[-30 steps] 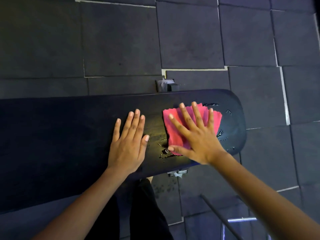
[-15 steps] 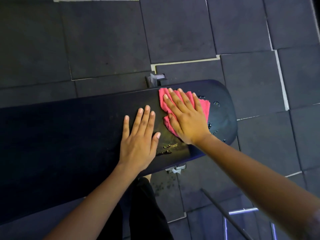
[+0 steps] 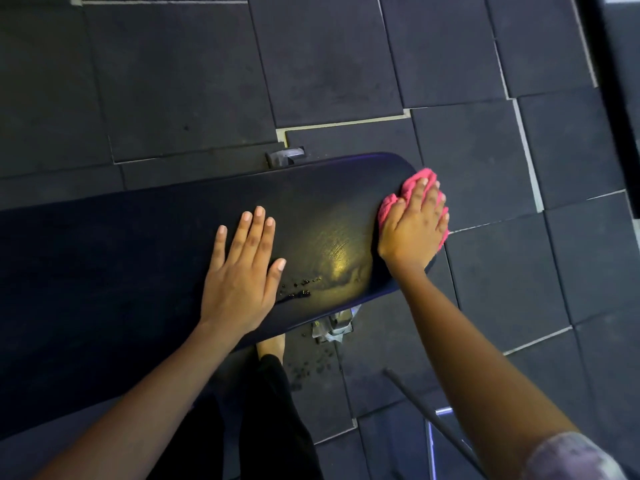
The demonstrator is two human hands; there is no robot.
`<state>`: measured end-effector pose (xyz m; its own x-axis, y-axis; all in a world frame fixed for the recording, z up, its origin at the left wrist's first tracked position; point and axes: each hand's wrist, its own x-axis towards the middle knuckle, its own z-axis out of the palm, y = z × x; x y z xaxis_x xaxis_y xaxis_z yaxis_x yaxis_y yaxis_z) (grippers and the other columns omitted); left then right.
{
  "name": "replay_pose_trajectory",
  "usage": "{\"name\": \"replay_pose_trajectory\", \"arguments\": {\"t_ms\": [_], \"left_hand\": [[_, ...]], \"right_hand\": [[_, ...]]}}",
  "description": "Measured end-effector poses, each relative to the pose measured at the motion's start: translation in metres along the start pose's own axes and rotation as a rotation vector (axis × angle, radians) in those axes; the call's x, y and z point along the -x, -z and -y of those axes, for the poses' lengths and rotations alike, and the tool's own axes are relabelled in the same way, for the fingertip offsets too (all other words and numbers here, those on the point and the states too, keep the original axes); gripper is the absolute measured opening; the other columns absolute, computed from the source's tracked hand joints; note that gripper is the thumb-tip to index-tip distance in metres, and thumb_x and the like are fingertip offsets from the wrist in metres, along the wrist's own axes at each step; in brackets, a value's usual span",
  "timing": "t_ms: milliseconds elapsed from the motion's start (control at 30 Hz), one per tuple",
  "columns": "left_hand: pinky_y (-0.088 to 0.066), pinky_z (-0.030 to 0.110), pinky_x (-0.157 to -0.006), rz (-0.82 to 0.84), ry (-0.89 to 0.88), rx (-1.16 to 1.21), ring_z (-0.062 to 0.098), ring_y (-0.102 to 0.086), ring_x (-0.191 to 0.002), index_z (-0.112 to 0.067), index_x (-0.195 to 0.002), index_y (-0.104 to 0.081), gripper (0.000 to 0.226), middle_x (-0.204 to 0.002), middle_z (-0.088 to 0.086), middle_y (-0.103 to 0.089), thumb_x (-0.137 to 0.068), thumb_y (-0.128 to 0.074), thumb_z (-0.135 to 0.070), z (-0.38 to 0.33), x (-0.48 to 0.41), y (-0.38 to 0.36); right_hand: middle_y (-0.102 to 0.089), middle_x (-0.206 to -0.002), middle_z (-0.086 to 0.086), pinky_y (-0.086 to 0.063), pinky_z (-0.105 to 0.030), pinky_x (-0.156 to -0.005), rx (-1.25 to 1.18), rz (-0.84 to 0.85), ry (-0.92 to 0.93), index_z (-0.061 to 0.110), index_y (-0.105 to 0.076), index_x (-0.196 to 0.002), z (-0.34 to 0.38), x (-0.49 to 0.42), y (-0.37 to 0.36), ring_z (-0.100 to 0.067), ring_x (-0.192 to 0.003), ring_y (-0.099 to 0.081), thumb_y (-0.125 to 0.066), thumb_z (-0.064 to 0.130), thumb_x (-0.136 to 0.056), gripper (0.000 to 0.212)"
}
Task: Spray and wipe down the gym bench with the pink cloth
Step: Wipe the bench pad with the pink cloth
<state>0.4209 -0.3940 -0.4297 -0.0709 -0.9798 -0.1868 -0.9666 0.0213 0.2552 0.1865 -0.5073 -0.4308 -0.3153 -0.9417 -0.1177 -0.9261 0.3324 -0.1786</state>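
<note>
At the 3 o'clock end of the bench [image 3: 138,254], right hand [image 3: 412,233] presses pink cloth [image 3: 420,176], fingers straight; left hand [image 3: 242,275] lies flat.

The right hand [image 3: 412,230] slid the cloth [image 3: 420,176] from beside the left hand [image 3: 242,275] toward 3 o'clock, onto the bench's [image 3: 138,254] rounded end. The cloth, spread flat before, was bunched. Droplets at that end were gone, leaving a smeared sheen [image 3: 332,258].
</note>
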Motion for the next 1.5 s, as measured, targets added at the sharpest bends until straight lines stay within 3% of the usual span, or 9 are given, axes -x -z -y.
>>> {"name": "replay_pose_trajectory", "arguments": {"t_ms": [167, 333, 433, 533, 633, 800, 1067, 1333, 1500], "left_hand": [[-0.007, 0.048, -0.12, -0.015, -0.001, 0.006, 0.02, -0.005, -0.149, -0.01, -0.151, -0.013, 0.06, -0.161, 0.006, -0.009, -0.101, -0.021, -0.041, 0.001, 0.0, -0.003], [-0.007, 0.047, -0.12, -0.022, 0.003, 0.032, 0.021, -0.008, -0.148, -0.01, -0.151, -0.015, 0.059, -0.16, 0.007, -0.012, -0.101, -0.019, -0.041, -0.001, -0.001, -0.003], [-0.005, 0.047, -0.12, -0.011, 0.006, 0.054, 0.021, -0.008, -0.148, -0.009, -0.151, -0.017, 0.058, -0.16, 0.007, -0.012, -0.101, -0.018, -0.04, 0.0, 0.0, 0.0], [-0.003, 0.045, -0.121, 0.007, -0.005, 0.161, 0.018, -0.006, -0.148, -0.01, -0.15, -0.02, 0.058, -0.16, 0.005, -0.012, -0.1, -0.017, -0.039, 0.001, 0.0, 0.009], [-0.006, 0.046, -0.121, -0.005, -0.038, 0.211, 0.018, -0.006, -0.148, -0.01, -0.15, -0.02, 0.058, -0.16, 0.005, -0.012, -0.099, -0.019, -0.039, 0.015, 0.004, 0.022], [-0.007, 0.051, -0.119, 0.001, 0.025, 0.074, 0.021, -0.009, -0.148, -0.008, -0.15, -0.021, 0.062, -0.159, 0.007, -0.014, -0.098, -0.023, -0.042, 0.068, 0.022, 0.03], [-0.007, 0.05, -0.12, -0.029, 0.02, 0.019, 0.02, -0.009, -0.148, -0.009, -0.15, -0.021, 0.06, -0.16, 0.006, -0.015, -0.1, -0.023, -0.041, 0.086, 0.029, 0.02], [-0.012, 0.051, -0.119, -0.18, -0.026, 0.248, 0.023, -0.019, -0.146, -0.004, -0.146, -0.03, 0.056, -0.156, 0.011, -0.026, -0.102, -0.017, -0.035, 0.09, 0.032, 0.021], [-0.008, 0.053, -0.119, -0.254, 0.059, 0.323, 0.023, -0.02, -0.146, -0.005, -0.145, -0.031, 0.052, -0.154, 0.011, -0.028, -0.101, -0.022, -0.03, 0.101, 0.041, 0.03]], "right_hand": [[-0.012, -0.162, -0.014, -0.005, -0.043, -0.122, -0.08, -0.073, -0.256, 0.01, -0.016, -0.154, 0.003, 0.037, -0.006, -0.031, -0.149, -0.011, -0.03, 0.029, -0.102, 0.057], [-0.008, -0.163, -0.016, -0.004, -0.043, -0.122, -0.134, -0.066, -0.291, 0.007, -0.012, -0.154, 0.016, 0.077, -0.01, -0.032, -0.15, -0.007, -0.032, 0.026, -0.103, 0.058], [-0.009, -0.162, -0.016, -0.004, -0.044, -0.122, -0.171, -0.014, -0.166, 0.006, -0.015, -0.153, 0.028, 0.109, -0.012, -0.032, -0.15, -0.006, -0.032, 0.024, -0.101, 0.057], [-0.016, -0.162, -0.009, -0.006, -0.04, -0.123, -0.429, 0.077, 0.139, 0.006, -0.024, -0.151, 0.032, 0.128, -0.003, -0.023, -0.151, -0.008, -0.028, 0.02, -0.097, 0.056], [-0.017, -0.16, -0.009, -0.006, -0.034, -0.123, -0.473, -0.012, 0.315, 0.003, -0.026, -0.15, 0.019, 0.1, 0.011, -0.023, -0.15, -0.012, -0.026, 0.024, -0.1, 0.055], [-0.012, -0.163, -0.011, -0.002, -0.05, -0.121, -0.07, 0.043, 0.12, 0.018, -0.019, -0.154, 0.007, 0.041, 0.005, -0.032, -0.15, -0.006, -0.025, 0.041, -0.093, 0.065], [-0.012, -0.161, -0.017, -0.004, -0.047, -0.122, -0.163, -0.009, 0.072, 0.01, -0.021, -0.153, 0.029, 0.076, -0.011, -0.035, -0.15, -0.006, -0.021, 0.039, -0.083, 0.076], [-0.014, -0.161, -0.019, -0.006, -0.048, -0.122, -0.175, 0.052, 0.25, 0.003, -0.02, -0.152, 0.09, 0.148, -0.034, -0.034, -0.15, -0.006, -0.028, 0.03, -0.083, 0.075], [-0.019, -0.16, -0.013, -0.003, -0.045, -0.123, -0.339, 0.213, 0.535, 0.007, -0.03, -0.15, 0.114, 0.182, -0.035, -0.028, -0.151, -0.006, -0.033, 0.027, -0.084, 0.069]]}}
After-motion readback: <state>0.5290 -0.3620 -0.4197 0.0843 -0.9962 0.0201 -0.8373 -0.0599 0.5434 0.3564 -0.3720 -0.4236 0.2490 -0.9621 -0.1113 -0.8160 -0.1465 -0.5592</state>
